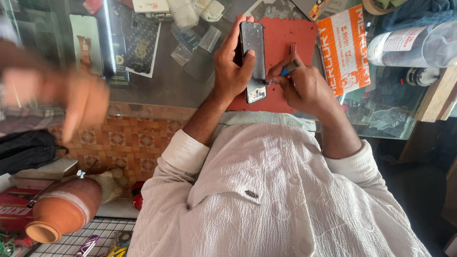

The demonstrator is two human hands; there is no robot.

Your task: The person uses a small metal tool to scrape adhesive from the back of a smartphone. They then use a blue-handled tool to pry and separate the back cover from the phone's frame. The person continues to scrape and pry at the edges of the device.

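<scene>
**Phone frame held over the red mat**

Upper centre of the frame, over the red rubber work mat (285, 43) on the glass counter (162, 81), my left hand (231, 66) wraps around a dark, opened smartphone body (253, 57), thumb pressed on its face and fingers curled behind it, so the phone stands tilted off the mat. Just beside it, my right hand (304, 85) pinches a slim blue-handled tool (288, 70) between thumb and fingertips; its tip sits at the phone's lower right edge, near the camera cut-out. I cannot tell whether the tip is touching the phone.

At the upper right an orange-and-white printed packet (345, 47) lies next to the mat, and a clear plastic bottle (414, 43) lies on its side beyond it. At the upper left, flat phone screens and dark printed sheets (138, 43) rest on the glass. A blurred hand of another person (76, 102) hangs at the left edge. Low on the left lies a terracotta clay pot (62, 212), tipped on its side.
</scene>
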